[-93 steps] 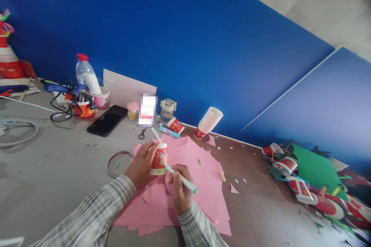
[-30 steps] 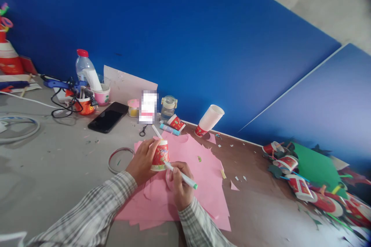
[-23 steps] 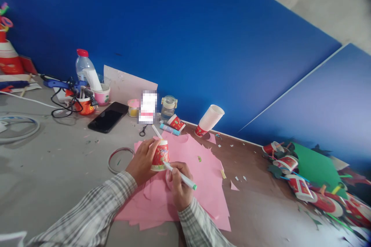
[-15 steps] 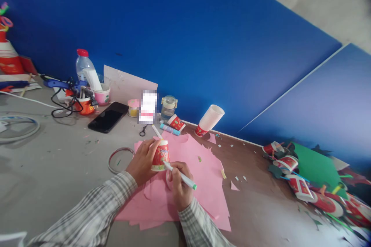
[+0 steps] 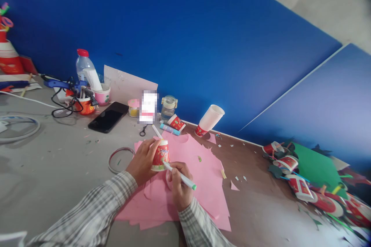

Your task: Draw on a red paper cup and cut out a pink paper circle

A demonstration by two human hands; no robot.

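A red printed paper cup is held in my left hand, its fingers closed around the cup's left side. The cup's lower band is pale green. My right hand grips a white marker with a green end, and the marker's tip meets the lower part of the cup's front. Both hands are over cut sheets of pink paper. Just left of my left hand lies a roll of tape. A second white marker rests behind the cup.
Scissors, a glue stick, a tipped red cup and a glass jar stand behind. Stacked cups lean near the blue partition. A phone lies left; decorated cups and green card sit right.
The marker in my right hand has shifted very slightly, its green end a little to the left. The cup and my left hand stay in place.
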